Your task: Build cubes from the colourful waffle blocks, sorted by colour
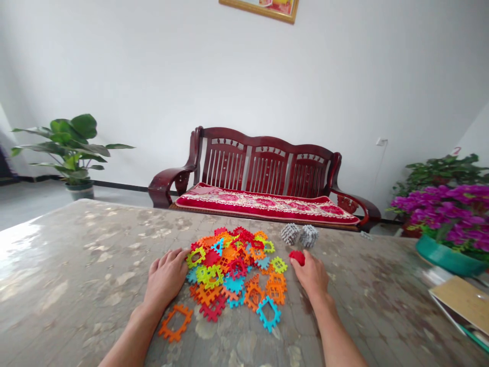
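A heap of flat plastic interlocking pieces (229, 253) in red, orange, lime, and blue, with notched edges, lies in the middle of the table. My left hand (167, 275) rests palm down at the heap's left side, fingers extended, their tips beside a lime piece (196, 257). On the right, my right hand (312, 278) grips a red interlocking piece (297, 258) between thumb and fingers, low over the table. Two grey block-like assemblies (290, 234) stand just beyond that hand. Nearer me are an orange frame piece (175, 323) and a blue frame piece (269, 313).
The table has a patterned cover (95, 265). At the right stand purple flowers in a teal pot (451, 255), with a brown board-like item (464, 303) near it. Behind the table are a wooden bench (267, 165) and a potted plant (78, 148).
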`<state>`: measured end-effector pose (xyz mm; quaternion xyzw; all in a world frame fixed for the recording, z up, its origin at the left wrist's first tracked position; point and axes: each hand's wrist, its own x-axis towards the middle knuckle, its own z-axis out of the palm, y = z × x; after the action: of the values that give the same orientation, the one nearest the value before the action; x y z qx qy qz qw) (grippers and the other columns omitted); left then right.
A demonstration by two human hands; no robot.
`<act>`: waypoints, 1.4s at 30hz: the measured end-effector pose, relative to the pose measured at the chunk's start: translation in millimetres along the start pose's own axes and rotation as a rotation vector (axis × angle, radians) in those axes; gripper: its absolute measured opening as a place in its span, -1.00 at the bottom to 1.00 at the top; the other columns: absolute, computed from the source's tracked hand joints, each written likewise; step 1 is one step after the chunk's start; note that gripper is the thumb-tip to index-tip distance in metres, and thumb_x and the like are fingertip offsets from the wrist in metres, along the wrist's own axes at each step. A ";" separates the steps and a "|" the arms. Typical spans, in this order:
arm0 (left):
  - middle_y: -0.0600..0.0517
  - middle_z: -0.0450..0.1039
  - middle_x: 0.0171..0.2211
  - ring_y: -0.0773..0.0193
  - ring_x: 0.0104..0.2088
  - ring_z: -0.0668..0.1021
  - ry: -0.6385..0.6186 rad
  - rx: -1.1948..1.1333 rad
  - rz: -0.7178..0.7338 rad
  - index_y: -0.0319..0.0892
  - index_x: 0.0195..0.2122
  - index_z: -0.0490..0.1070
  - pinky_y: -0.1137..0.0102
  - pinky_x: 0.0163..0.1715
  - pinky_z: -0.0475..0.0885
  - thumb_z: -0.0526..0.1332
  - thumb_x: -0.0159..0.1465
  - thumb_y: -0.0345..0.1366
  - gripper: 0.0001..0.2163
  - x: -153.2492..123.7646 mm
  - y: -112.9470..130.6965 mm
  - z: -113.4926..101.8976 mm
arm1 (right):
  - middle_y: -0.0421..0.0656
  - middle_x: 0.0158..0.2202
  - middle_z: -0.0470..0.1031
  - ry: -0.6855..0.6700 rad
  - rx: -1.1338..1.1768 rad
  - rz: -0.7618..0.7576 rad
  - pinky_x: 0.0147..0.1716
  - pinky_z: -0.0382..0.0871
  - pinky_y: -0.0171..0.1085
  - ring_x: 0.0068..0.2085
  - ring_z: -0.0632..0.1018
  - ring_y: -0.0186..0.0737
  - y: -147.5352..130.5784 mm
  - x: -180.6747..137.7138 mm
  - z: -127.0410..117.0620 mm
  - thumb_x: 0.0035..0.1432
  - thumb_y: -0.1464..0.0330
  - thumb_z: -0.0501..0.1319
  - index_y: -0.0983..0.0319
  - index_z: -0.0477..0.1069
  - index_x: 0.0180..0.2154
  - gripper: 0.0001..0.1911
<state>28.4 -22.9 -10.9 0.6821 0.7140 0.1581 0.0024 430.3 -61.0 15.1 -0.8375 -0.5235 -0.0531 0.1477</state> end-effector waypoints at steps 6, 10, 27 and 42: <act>-0.01 0.37 0.24 0.11 0.24 0.35 0.000 -0.011 -0.002 0.02 0.19 0.37 0.09 0.25 0.12 -0.09 0.36 -0.29 -0.55 -1.0 1.2 -1.8 | 0.13 -0.01 0.53 0.042 -0.056 -0.050 -0.04 0.33 -0.07 0.00 0.51 0.11 1.5 -2.1 3.3 0.25 0.12 0.10 0.32 0.37 0.15 -0.44; -0.01 0.38 0.23 0.08 0.25 0.34 0.003 -0.009 0.000 0.02 0.19 0.38 0.08 0.25 0.13 -0.07 0.35 -0.30 -0.56 -2.2 2.6 -3.8 | 0.07 0.10 0.47 0.189 0.025 -0.114 0.02 0.29 -0.06 0.05 0.46 0.08 -2.4 -3.5 5.3 0.24 0.18 0.11 0.29 0.39 0.12 -0.51; -0.03 0.38 0.23 0.08 0.25 0.35 0.002 -0.027 -0.005 0.01 0.18 0.39 0.06 0.25 0.12 -0.05 0.35 -0.31 -0.57 -4.6 6.0 -8.1 | -0.18 0.06 0.45 -0.031 0.322 -0.903 0.08 0.33 -0.13 0.06 0.44 -0.13 -98.0 -72.4 -8.3 0.14 0.58 0.16 -0.01 0.45 0.04 -0.49; 0.00 0.38 0.23 0.12 0.25 0.35 0.001 -0.015 -0.007 0.04 0.19 0.38 0.09 0.24 0.13 -0.06 0.35 -0.31 -0.57 -3.2 4.6 -6.2 | -0.10 -0.05 0.43 0.056 0.555 -0.728 0.02 0.39 -0.17 0.01 0.49 -0.16 -78.4 -46.3 4.2 0.15 0.59 0.01 0.16 0.41 -0.23 -0.70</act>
<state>31.8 -27.3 -4.7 0.6793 0.7153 0.1638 0.0079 339.4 -67.5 14.8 -0.5260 -0.7739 0.0182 0.3521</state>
